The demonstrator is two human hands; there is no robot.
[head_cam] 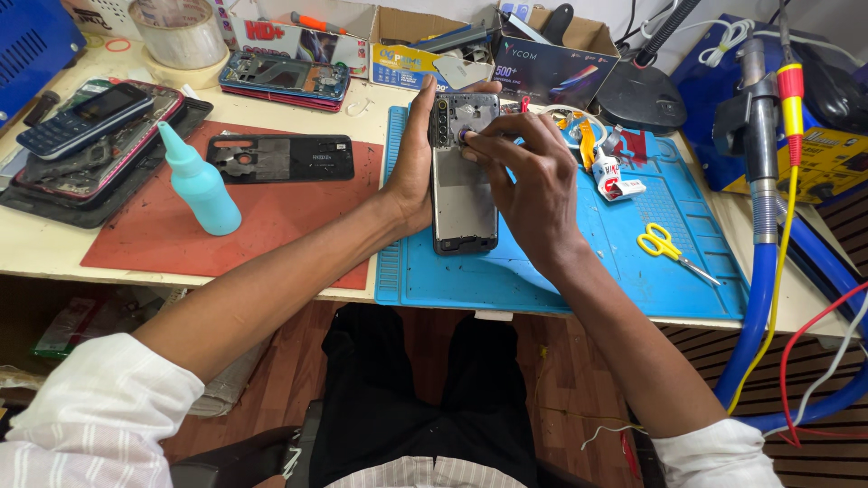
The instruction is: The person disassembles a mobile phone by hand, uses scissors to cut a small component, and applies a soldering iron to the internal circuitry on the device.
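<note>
At a cluttered repair bench, we look down on two bare forearms, white sleeves pushed back, reaching forward over a blue silicone work mat (pixel 579 280). The left hand (pixel 414 167) comes in from the lower left, wrist bent slightly, and wraps the left edge of an opened smartphone (pixel 464 185) that lies lengthwise on the mat with its back cover off, camera end away from us. We see the thumb pressed along the near side and fingertips hooking over the top edge, so the hand is clamped around the phone's frame.

The right hand (pixel 529 176) crosses in from the lower right, palm down, knuckles raised. Its fingers are curled inward, with thumb and forefinger pinched together at a small round part near the phone's upper section, just beside the camera strip; we cannot tell whether they actually hold something tiny or merely press there.

To the left, on a red mat (pixel 271 226), stand a turquoise squeeze bottle (pixel 197 181) and a detached black phone back cover (pixel 280 157). Yellow-handled scissors (pixel 671 250) lie on the blue mat to the right, well apart from the hands, and a small glue tube (pixel 611 173) rests just beyond the right knuckles. A stack of dismantled phones (pixel 95 136) sits at the far left.
</note>
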